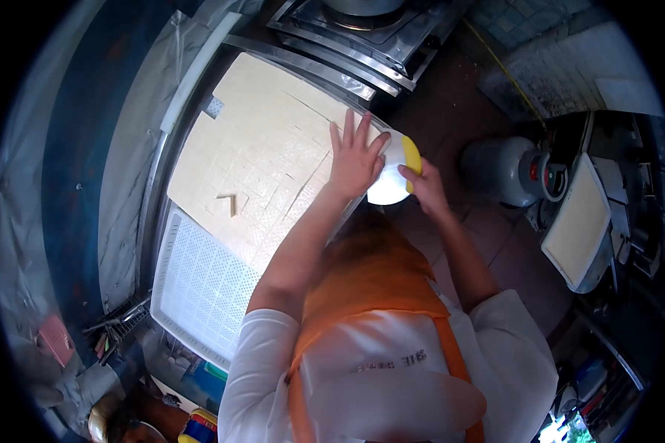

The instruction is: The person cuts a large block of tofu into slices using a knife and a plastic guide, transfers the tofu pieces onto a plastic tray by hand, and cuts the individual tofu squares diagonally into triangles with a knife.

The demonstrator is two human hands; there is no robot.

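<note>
A large pale, tofu-like slab (pixel 251 133) lies in a white perforated tray, with several cut lines across its surface. My left hand (pixel 356 162) rests flat near the slab's right edge, fingers spread, with the thumb side next to the scraper. My right hand (pixel 425 186) grips a white scraper (pixel 386 177) by its yellow edge, just beyond the slab's right side. A small cut piece (pixel 227 205) stands up from the slab at the lower left.
Bare perforated tray (pixel 207 277) shows below the slab. A metal stove (pixel 362 29) with a pot stands at the top. On the right are a gas cylinder (pixel 499 170) and a tilted white-framed tray (pixel 580 225). A plastic-covered wall runs along the left.
</note>
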